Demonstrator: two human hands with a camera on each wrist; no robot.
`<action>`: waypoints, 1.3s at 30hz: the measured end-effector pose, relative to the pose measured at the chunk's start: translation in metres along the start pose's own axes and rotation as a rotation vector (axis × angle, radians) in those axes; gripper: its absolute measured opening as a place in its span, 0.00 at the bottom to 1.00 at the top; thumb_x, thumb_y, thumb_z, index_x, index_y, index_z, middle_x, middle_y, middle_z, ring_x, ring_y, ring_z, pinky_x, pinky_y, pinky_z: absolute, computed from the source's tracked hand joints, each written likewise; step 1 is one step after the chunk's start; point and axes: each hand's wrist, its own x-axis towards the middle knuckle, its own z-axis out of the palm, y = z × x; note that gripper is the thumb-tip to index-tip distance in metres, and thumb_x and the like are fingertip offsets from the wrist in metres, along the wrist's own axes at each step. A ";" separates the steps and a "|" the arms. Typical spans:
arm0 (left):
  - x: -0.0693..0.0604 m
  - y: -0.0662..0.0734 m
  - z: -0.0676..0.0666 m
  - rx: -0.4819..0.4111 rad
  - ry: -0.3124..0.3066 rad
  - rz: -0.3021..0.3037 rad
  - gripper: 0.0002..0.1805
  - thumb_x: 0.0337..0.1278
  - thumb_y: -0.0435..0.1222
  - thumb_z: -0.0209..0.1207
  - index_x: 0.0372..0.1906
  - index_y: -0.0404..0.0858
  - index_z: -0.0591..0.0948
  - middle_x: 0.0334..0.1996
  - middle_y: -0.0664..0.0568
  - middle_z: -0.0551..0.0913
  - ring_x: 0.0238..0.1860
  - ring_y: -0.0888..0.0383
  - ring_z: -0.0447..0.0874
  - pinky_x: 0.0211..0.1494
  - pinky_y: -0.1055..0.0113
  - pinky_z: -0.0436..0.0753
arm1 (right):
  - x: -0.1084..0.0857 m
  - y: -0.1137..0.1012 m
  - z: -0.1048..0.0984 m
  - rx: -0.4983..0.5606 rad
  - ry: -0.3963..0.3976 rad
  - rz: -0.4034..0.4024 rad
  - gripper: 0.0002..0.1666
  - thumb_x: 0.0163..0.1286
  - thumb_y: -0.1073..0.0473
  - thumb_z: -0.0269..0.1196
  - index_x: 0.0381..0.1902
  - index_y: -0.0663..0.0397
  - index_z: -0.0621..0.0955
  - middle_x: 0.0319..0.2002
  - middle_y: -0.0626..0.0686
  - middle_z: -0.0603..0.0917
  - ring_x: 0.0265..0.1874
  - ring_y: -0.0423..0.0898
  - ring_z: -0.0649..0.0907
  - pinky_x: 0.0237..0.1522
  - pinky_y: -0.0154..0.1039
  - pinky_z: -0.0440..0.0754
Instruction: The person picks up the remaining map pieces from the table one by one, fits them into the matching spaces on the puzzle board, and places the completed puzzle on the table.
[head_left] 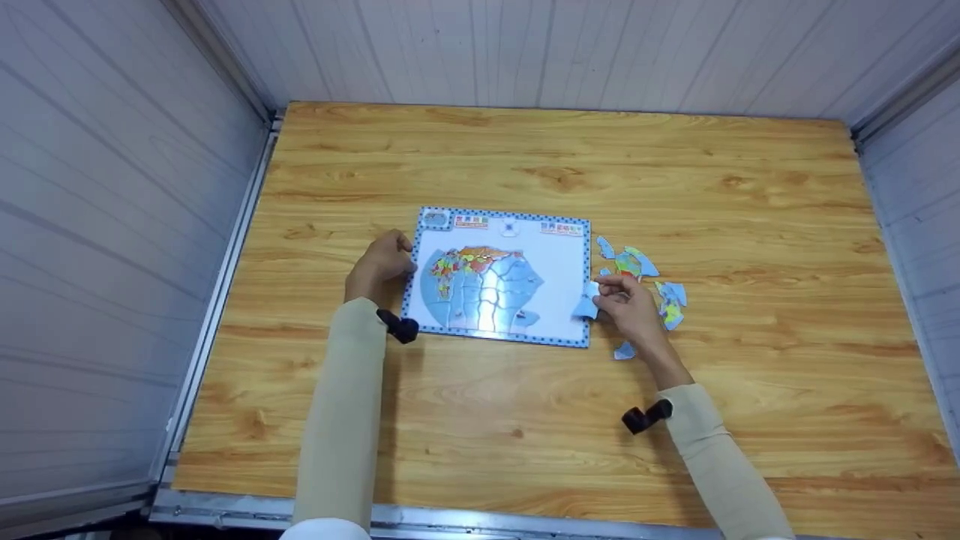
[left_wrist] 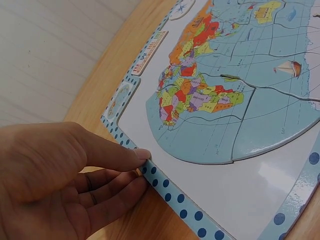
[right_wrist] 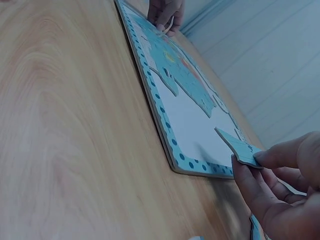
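Note:
A world-map puzzle board [head_left: 555,300] with a dotted blue border lies on the wooden table, its left and middle parts covered by fitted pieces [left_wrist: 200,135]. My left hand [head_left: 384,262] grips the board's left edge; in the left wrist view the thumb [left_wrist: 135,156] lies on the border and the other fingers are at the side. Over the board's right edge, my right hand [head_left: 634,307] pinches a blue puzzle piece [right_wrist: 243,150] between thumb and fingers, raised above the board. White backing shows on the board's right part.
Loose puzzle pieces [head_left: 670,304] are scattered to the right of the board, partly behind the right hand. One small blue piece [head_left: 624,351] lies nearer the front. White panel walls [head_left: 525,52] stand behind and beside the wooden table [head_left: 487,435].

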 end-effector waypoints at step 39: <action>0.003 -0.001 0.000 0.034 0.000 0.009 0.17 0.62 0.29 0.52 0.55 0.35 0.67 0.48 0.44 0.71 0.48 0.50 0.70 0.55 0.60 0.70 | 0.010 -0.008 0.056 -0.102 0.025 -0.069 0.17 0.65 0.67 0.61 0.52 0.60 0.76 0.41 0.56 0.76 0.38 0.45 0.78 0.35 0.28 0.77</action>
